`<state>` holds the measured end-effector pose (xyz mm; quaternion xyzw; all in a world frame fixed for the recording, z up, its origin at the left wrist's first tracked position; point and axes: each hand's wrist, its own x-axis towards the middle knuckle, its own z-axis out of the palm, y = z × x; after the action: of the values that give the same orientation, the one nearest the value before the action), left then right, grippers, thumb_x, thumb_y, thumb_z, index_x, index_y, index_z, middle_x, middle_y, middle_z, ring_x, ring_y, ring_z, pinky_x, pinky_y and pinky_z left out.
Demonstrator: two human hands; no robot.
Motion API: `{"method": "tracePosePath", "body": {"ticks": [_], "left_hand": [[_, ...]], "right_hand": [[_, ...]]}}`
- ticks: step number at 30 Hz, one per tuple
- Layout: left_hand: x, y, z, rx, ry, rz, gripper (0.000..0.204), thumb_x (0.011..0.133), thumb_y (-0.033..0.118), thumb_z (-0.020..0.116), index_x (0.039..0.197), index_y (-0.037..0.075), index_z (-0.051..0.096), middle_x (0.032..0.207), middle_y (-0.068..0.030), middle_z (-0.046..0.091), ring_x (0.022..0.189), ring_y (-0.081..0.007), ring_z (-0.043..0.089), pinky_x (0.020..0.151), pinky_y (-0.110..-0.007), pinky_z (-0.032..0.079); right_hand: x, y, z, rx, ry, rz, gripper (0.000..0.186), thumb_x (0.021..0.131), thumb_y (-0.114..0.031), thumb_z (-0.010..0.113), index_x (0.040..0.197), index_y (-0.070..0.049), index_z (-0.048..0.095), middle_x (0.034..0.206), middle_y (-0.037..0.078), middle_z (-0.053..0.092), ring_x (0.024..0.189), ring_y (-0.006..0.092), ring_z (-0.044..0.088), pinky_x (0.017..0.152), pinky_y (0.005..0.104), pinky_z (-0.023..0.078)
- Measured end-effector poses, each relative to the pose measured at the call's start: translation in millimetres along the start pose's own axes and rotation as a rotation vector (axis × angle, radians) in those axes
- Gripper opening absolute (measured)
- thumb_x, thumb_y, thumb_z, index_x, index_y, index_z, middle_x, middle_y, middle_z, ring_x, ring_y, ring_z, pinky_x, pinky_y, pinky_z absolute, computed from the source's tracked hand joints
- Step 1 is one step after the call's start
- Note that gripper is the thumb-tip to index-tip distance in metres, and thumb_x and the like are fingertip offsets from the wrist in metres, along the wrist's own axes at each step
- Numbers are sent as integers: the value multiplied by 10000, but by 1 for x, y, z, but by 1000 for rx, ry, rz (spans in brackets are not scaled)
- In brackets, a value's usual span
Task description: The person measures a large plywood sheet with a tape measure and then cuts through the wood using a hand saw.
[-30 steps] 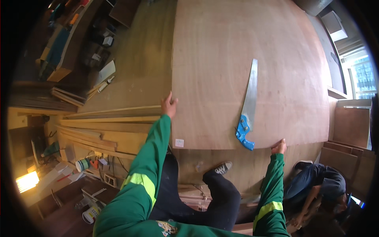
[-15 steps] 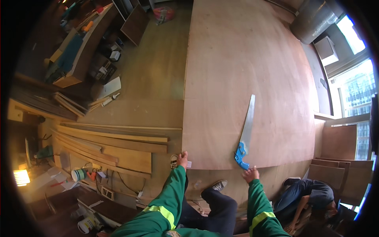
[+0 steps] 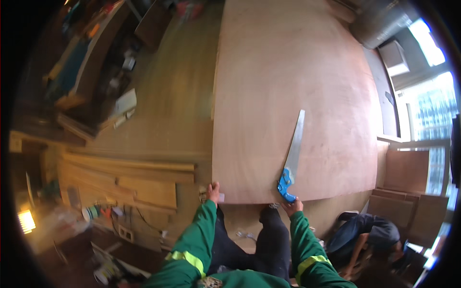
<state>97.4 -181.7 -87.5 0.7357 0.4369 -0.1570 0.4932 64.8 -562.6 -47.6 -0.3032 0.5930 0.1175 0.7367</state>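
Observation:
A large reddish-brown plywood sheet (image 3: 297,72) stretches away in front of me. At its near left corner my left hand (image 3: 212,193) is closed on the edge, thumb on top, beside a small pale label. My right hand (image 3: 292,206) grips the near edge farther right, with its lower fingers hidden. Just past that hand's fingertips is the blue handle of a handsaw (image 3: 287,185). The saw lies flat on the sheet, its blade pointing away and slightly right.
Long wooden strips (image 3: 129,165) lie at the left. Beyond them stands a cluttered workbench (image 3: 81,72). At lower right a person (image 3: 370,235) bends low beside leaning boards (image 3: 394,209). A large wrapped roll (image 3: 379,24) stands far right, near windows.
My legs have shifted forward, with a shoe now at the sheet's near edge. The sheet, saw and both hands appear slightly farther left as the view shifts. Both hands stay on the edge.

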Motion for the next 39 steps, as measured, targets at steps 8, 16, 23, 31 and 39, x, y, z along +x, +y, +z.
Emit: {"method": "tracePosePath", "body": {"ticks": [8,16,23,31,39], "left_hand": [[15,-29,1,129,3,63,651,827,570,452,1209,42,443,1107,-224,552,1029,-361,534,853,-427,425],[-3,4,22,-14,-161,-9,526,822,504,501,1091,52,504,1039,-198,582,980,-365,551,818,-430,437],[-2,14,3,22,-57,91,508,784,426,590,1114,49,506,1054,-191,583,986,-336,555,822,-411,445],[18,50,6,93,-6,-35,603,820,490,518,1223,48,449,1117,-198,562,1004,-360,544,849,-425,433],[-4,71,5,30,-92,-95,463,874,405,464,1155,37,480,1054,-218,568,970,-394,532,808,-436,430]], "right_hand": [[-6,4,14,36,25,57,602,914,-470,336,1385,-125,189,1457,117,130,1348,314,111,1055,539,183],[-11,-36,-3,-35,189,145,905,805,-678,367,1411,-75,70,1455,191,121,1324,372,190,1026,595,186],[-60,-41,40,-883,559,-330,786,801,-677,387,1355,-134,266,1314,191,389,1184,334,417,898,596,324],[-37,-49,104,-1602,202,-790,815,786,-513,566,1255,113,338,1178,311,461,1133,397,430,954,429,342],[7,-70,120,-1673,272,-559,809,677,-521,674,1213,30,423,1101,262,535,1033,376,521,900,430,400]]}}
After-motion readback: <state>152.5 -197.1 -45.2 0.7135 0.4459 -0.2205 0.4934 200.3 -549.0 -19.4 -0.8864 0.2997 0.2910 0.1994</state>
